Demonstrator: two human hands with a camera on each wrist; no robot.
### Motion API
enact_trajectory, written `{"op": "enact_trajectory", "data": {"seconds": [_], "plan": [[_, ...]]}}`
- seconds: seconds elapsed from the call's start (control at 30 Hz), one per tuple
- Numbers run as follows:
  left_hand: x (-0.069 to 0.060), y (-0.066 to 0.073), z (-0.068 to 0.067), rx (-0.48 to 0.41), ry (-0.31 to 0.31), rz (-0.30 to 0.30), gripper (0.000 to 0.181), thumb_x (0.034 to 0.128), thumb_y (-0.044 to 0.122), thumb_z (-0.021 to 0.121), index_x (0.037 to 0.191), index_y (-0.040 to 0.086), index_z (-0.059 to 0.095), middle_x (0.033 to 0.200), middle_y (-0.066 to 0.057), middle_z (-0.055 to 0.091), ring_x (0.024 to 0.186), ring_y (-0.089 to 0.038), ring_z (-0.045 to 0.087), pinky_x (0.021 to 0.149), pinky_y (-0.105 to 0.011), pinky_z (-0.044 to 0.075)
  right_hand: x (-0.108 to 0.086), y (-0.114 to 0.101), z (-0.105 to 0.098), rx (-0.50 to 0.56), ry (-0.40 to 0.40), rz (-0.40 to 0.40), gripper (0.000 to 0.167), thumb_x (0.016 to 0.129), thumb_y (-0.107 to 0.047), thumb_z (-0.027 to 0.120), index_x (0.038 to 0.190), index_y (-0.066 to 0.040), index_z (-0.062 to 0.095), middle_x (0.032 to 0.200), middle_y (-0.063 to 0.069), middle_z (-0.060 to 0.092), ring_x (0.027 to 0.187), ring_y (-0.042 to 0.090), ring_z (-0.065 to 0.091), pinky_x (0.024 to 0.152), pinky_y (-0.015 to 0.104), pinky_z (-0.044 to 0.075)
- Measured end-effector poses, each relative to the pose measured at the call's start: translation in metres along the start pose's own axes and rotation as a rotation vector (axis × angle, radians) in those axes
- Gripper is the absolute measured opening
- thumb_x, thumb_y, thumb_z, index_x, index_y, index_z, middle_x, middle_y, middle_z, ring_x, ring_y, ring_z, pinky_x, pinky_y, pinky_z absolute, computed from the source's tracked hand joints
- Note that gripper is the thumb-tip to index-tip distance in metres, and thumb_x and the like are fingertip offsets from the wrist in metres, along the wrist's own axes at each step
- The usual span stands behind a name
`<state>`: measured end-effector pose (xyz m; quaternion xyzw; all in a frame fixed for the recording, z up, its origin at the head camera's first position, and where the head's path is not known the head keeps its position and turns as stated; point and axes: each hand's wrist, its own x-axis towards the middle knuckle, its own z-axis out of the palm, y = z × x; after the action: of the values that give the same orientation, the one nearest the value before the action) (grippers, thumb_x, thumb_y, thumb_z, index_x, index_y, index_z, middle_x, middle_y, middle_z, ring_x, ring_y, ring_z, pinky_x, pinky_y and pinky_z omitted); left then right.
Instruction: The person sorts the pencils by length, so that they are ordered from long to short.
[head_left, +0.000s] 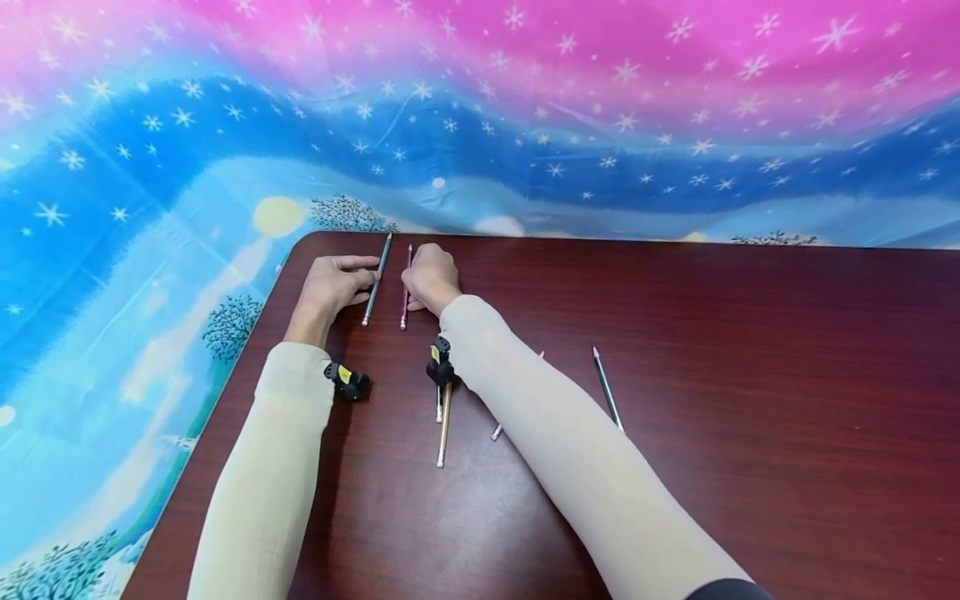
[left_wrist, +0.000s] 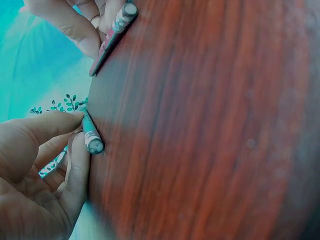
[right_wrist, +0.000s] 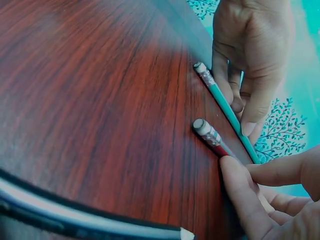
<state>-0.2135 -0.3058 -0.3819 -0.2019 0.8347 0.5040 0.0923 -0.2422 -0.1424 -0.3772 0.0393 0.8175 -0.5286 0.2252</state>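
Observation:
At the table's far left corner, my left hand (head_left: pixel 330 287) has its fingertips on a teal pencil (head_left: pixel 378 279), seeming to pinch it. In the right wrist view the thumb of that hand lies against the teal pencil (right_wrist: pixel 227 107). Just to the right, my right hand (head_left: pixel 433 277) pinches a dark red pencil (head_left: pixel 406 292) between thumb and fingers. Both pencils lie side by side, apart, with their eraser ends toward me. The red pencil (right_wrist: pixel 216 143) shows a white eraser and a silver ferrule. Its middle is partly hidden by the fingers.
Below the right wrist lie a gold pencil (head_left: pixel 444 433) and a dark pencil (head_left: pixel 438 408), partly covered. Under the right forearm another pencil (head_left: pixel 497 432) shows only its ends. A dark pencil (head_left: pixel 606 387) lies to its right. A snowflake-patterned cloth (head_left: pixel 525 125) hangs behind the brown table (head_left: pixel 750 375).

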Motion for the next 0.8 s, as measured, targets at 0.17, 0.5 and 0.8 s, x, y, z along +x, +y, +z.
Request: {"op": "enact_trajectory", "data": {"seconds": [0.17,0.5,0.8], "plan": [[0.001,0.0,0.0,-0.006,-0.001,0.011,0.04,0.1031,0.018,0.066,0.143,0.018,0.067,0.142,-0.013,0.067,0.119,-0.014,0.067,0.083,-0.017,0.06,0.0,-0.001,0.0,0.0,0.006,0.0,0.005,0.099,0.0,0.054,0.1,-0.004,0.058,0.108,0.017,0.062,0.053,0.02,0.067,0.055,0.03,0.062],[0.001,-0.001,-0.001,-0.005,-0.008,0.023,0.041,0.1034,0.019,0.066,0.144,0.018,0.066,0.142,-0.014,0.065,0.115,-0.012,0.067,0.08,-0.016,0.06,0.0,-0.004,0.007,-0.021,0.049,0.004,0.006,0.102,-0.005,0.057,0.096,-0.005,0.058,0.103,0.014,0.064,0.056,0.02,0.071,0.053,0.029,0.061],[0.0,0.0,0.0,0.003,-0.008,0.008,0.041,0.1034,0.022,0.067,0.144,0.02,0.066,0.144,-0.011,0.065,0.117,-0.014,0.066,0.082,-0.018,0.061,0.002,-0.005,0.012,-0.019,0.044,0.006,0.004,0.103,-0.007,0.059,0.106,-0.005,0.061,0.109,0.014,0.065,0.061,0.02,0.07,0.053,0.028,0.061]]}}
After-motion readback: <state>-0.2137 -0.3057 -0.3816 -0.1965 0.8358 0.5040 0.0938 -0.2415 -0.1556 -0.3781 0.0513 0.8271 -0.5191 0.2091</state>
